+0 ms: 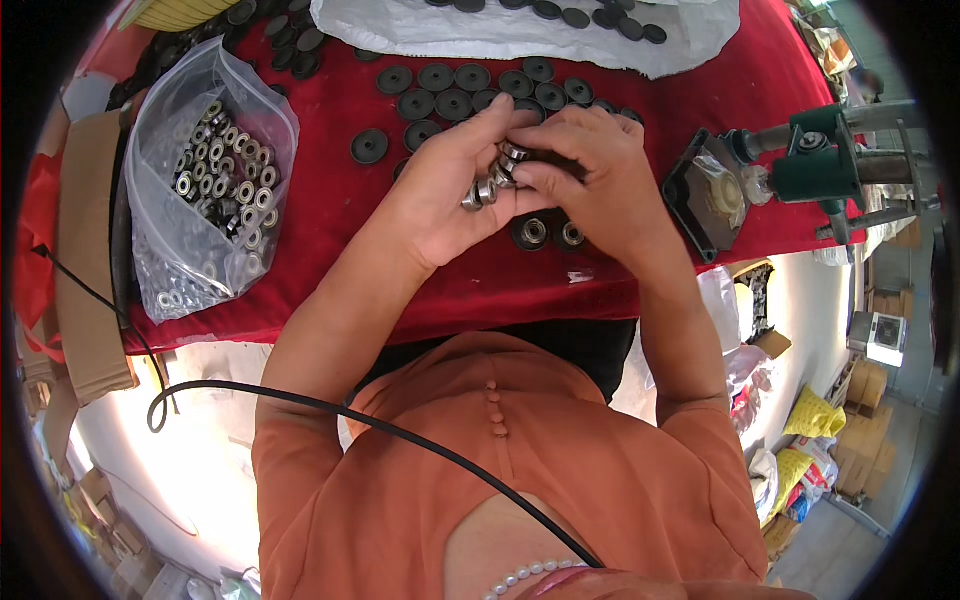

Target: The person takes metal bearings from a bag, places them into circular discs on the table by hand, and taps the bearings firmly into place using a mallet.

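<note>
A workshop, judging by the green metal machine (pixel 815 170), bagged bearings (pixel 222 180) and cartons (pixel 862 440).

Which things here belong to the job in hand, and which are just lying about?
Likely the job:
bearings at both hands
plastic bag of more bearings
black discs, at least two with bearings

Seemingly lying about:
cardboard
yellow sacks
green machine, untouched, use unclear

Small, silvery, ring-shaped metal bearings (pixel 508 158) gather in your upturned left hand (pixel 440 200), a few stacked at tilted angles just beside the thumb of your right hand (pixel 605 180) and others lying on their edges nearer your palm, their polished outer rims gleaming.
</note>
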The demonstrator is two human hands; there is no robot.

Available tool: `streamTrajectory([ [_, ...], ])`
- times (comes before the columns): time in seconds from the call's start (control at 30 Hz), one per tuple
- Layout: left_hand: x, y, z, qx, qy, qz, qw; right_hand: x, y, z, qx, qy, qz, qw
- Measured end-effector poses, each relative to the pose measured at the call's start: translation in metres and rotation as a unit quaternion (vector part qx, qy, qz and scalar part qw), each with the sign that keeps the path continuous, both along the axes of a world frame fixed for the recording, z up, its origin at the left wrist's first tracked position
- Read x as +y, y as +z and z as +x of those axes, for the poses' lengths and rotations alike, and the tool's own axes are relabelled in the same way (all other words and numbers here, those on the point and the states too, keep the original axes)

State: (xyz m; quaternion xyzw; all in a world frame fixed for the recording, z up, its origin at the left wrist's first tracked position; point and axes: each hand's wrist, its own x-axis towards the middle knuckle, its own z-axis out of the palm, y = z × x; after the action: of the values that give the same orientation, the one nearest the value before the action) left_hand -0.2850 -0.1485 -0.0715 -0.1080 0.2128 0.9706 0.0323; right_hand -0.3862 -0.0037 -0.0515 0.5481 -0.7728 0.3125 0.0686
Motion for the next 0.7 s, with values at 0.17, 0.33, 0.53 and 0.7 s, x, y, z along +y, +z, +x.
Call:
streamTrajectory([
  [0.17, 0.002, -0.002, -0.003, 0.013, -0.014, -0.010, 1.000, -0.006, 0.015, -0.021, -0.316, 0.083, 0.099, 0.940],
  [0.33, -0.003, -0.004, -0.001, 0.031, -0.027, 0.005, 0.999, -0.008, 0.017, -0.029, -0.289, 0.080, 0.063, 0.952],
  [0.53, -0.006, 0.015, 0.000, -0.046, 0.180, -0.020, 0.982, 0.010, 0.006, -0.052, -0.165, -0.063, 0.063, 0.982],
  [0.7, -0.013, 0.011, 0.002, -0.031, 0.200, -0.015, 0.979, 0.004, -0.007, -0.038, -0.026, -0.062, 0.123, 0.990],
])
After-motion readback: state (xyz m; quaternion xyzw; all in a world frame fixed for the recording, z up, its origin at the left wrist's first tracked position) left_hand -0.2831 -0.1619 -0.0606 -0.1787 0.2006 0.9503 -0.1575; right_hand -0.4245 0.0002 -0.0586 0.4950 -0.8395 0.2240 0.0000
